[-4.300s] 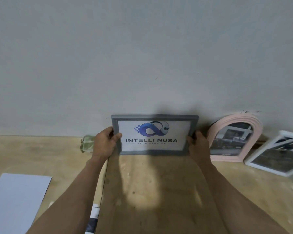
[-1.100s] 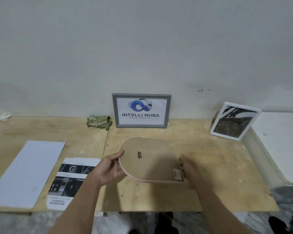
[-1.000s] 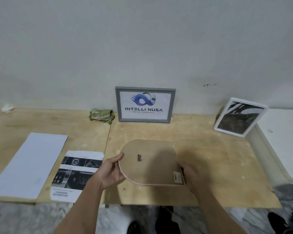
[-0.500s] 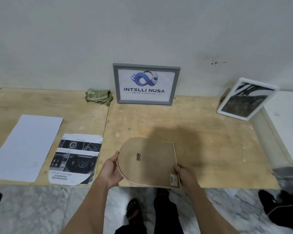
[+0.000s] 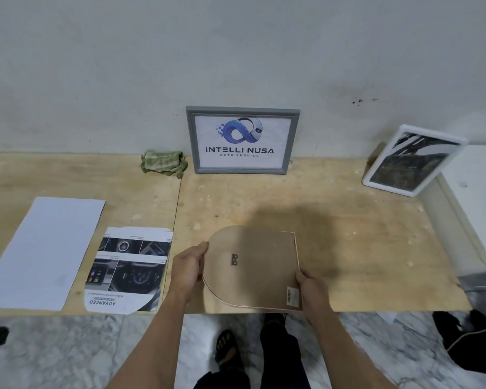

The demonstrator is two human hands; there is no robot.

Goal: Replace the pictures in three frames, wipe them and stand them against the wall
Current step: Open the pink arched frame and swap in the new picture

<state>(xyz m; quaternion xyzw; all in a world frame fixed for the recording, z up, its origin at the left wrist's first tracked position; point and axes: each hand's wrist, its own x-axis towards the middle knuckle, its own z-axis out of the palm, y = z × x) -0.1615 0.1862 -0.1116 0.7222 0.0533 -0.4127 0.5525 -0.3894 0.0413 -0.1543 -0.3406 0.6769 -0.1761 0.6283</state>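
Plywood surface [image 5: 348, 234] carries the arched frame [image 5: 253, 268] face-down; left hand [image 5: 187, 269] and right hand [image 5: 313, 293] pinch its edges. Lay it flat before opening its backing.

Probably a makeshift workroom: bare plywood tabletop [image 5: 348, 220] against plain wall [image 5: 236, 51] at 12 o'clock, marble floor [image 5: 54, 352].

The arched pink frame [image 5: 253, 269] lies face down at the bench's near edge, brown backing up (small metal hanger at centre). The grey frame [image 5: 242, 140] stands upright against the wall; the white frame [image 5: 413, 160] leans tilted, far right.
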